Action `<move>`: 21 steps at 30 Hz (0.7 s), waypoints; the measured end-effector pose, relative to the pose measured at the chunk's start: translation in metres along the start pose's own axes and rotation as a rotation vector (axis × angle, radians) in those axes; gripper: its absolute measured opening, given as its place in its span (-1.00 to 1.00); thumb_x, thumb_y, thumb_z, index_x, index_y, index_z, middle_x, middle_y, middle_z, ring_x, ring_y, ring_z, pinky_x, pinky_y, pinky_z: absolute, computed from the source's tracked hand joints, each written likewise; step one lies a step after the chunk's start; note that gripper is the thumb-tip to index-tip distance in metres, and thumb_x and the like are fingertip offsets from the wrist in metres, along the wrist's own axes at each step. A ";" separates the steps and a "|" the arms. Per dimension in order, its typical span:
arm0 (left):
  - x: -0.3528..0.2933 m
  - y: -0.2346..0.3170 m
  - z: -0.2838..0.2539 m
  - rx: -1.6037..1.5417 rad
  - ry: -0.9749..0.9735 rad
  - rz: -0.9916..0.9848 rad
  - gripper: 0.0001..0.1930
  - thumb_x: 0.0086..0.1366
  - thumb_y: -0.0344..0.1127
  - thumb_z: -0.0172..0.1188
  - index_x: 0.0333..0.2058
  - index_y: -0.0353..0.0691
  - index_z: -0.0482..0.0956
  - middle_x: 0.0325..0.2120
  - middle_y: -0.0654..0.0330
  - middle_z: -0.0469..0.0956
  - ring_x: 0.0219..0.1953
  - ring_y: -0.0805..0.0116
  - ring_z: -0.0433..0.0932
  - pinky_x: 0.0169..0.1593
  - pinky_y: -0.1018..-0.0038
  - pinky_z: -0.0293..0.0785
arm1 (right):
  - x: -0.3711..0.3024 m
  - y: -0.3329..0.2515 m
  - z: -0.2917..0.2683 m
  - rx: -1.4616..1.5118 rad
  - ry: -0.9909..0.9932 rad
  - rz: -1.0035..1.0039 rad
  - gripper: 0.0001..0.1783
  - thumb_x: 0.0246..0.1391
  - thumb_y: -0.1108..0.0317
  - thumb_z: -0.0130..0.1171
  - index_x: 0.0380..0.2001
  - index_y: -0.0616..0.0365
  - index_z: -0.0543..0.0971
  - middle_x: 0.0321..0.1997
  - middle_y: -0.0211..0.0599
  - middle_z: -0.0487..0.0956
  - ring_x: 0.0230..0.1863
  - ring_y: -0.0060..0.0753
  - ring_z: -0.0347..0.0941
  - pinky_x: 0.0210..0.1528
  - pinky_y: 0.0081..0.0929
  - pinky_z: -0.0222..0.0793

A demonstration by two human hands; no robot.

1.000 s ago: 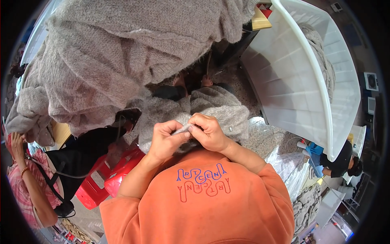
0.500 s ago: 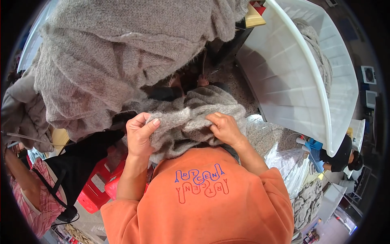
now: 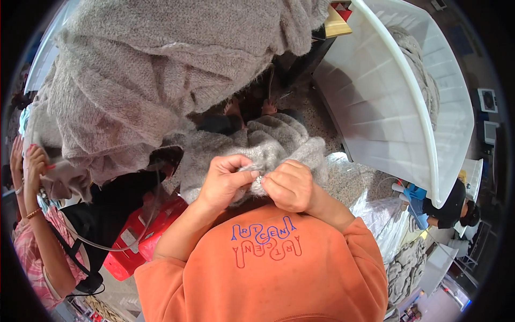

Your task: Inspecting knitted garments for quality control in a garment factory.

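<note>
A grey-brown fuzzy knitted garment (image 3: 287,134) lies bunched over my lap. My left hand (image 3: 224,182) pinches its knit between thumb and fingers. Close beside it, my right hand (image 3: 289,185) is closed on the same garment, fingers curled. Between the fingertips a small pale tuft of the knit (image 3: 259,180) shows; the rest of the gripped part is hidden by my hands. In front of me a large heap of the same knit (image 3: 161,70) hangs over the work surface, its lower folds reaching down to the piece in my lap.
At the right stands a big white plastic bin (image 3: 370,102) with knitwear inside. A wooden table corner (image 3: 337,26) juts out beside it. Red plastic stools (image 3: 129,241) are at my left, near a co-worker's arm (image 3: 51,241) and a clear hose (image 3: 115,249). Clear plastic sheeting (image 3: 370,209) lies right.
My hands have come together from apart, the left moving right, and now grip one spot. At the left, the co-worker's hands have risen into view with knit, and the clear hose has swung lower.
</note>
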State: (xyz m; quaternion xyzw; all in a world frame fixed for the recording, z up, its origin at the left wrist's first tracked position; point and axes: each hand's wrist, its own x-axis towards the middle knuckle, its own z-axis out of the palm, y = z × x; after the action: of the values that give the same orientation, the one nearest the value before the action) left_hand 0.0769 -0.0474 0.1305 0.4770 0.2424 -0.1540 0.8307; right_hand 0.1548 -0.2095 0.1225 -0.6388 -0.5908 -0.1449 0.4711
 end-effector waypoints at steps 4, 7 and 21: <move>0.002 -0.007 -0.003 -0.112 -0.022 0.075 -0.94 0.06 -0.55 0.08 -0.47 -0.38 0.53 -0.54 0.23 0.52 -0.53 0.59 0.44 -0.45 0.66 0.36 | -0.002 0.003 0.009 -0.040 -0.036 0.039 -0.72 -0.44 0.54 0.10 -0.46 0.31 0.45 -0.52 -0.25 0.45 -0.61 -0.37 0.32 -0.62 -0.54 0.19; 0.000 -0.011 -0.006 -0.125 0.005 0.088 -0.92 0.09 -0.55 0.06 -0.49 -0.38 0.53 -0.57 0.25 0.52 -0.53 0.62 0.42 -0.45 0.68 0.32 | -0.006 0.003 0.012 -0.012 -0.076 0.065 -0.70 -0.45 0.54 0.10 -0.46 0.32 0.45 -0.50 -0.25 0.44 -0.58 -0.37 0.34 -0.59 -0.53 0.21; -0.008 -0.015 -0.008 0.158 0.145 0.246 -0.93 0.08 -0.53 0.14 -0.42 -0.36 0.56 -0.57 0.33 0.50 -0.55 0.70 0.34 -0.52 0.72 0.25 | 0.000 0.006 0.021 -0.066 -0.088 0.118 -0.79 -0.36 0.49 0.11 -0.50 0.24 0.42 -0.53 -0.35 0.38 -0.57 -0.40 0.30 -0.59 -0.53 0.24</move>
State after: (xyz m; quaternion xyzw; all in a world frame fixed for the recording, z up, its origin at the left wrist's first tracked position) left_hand 0.0612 -0.0478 0.1208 0.5770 0.2284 -0.0350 0.7834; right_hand 0.1520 -0.1922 0.1091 -0.6933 -0.5674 -0.1082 0.4309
